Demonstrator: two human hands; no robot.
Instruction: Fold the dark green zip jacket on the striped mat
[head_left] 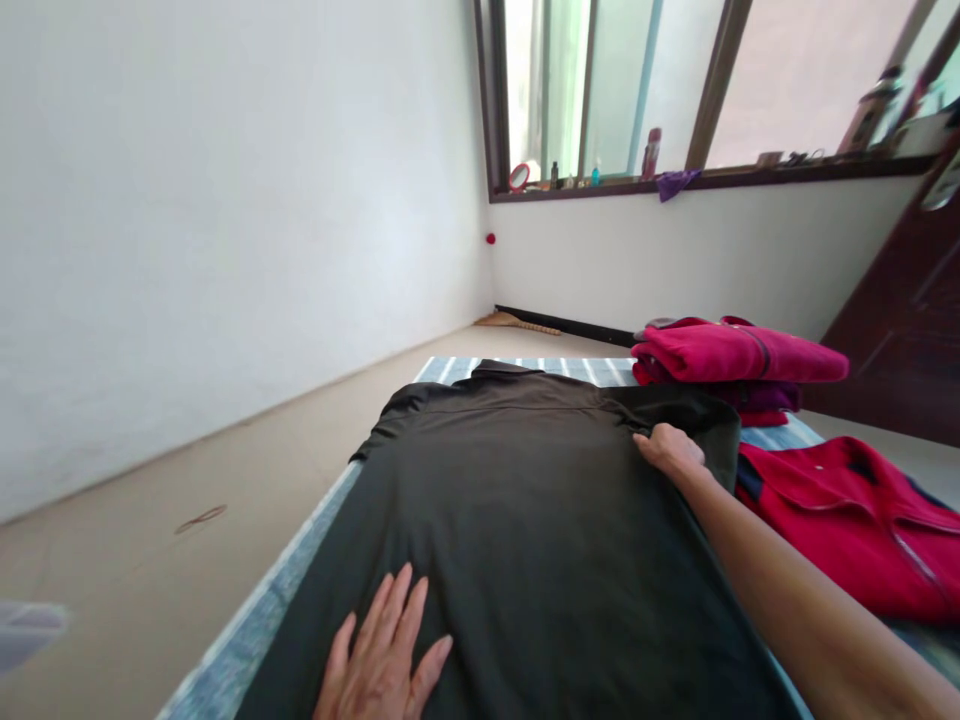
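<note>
A: Entry, grip. Left hand lies flat, fingers spread and holding nothing, pressed on the lower part of the dark shirt. Right hand is out at the shirt's far right shoulder, fingers curled at the fabric edge; whether they actually pinch cloth I cannot tell.

B: Position of the shirt?

A: Spread face-down on the striped mat on the floor, collar toward the window wall.

B: Handling?

A: Judged soft, light and limp; it will drape and wrinkle, not hold shape. Best taken at seams, shoulders or hem, with one palm pinning it.

B: Surroundings?

A: Folded red garments stacked just beyond the right hand; an unfolded red garment beside the forearm. Window sill with small bottles.
</note>
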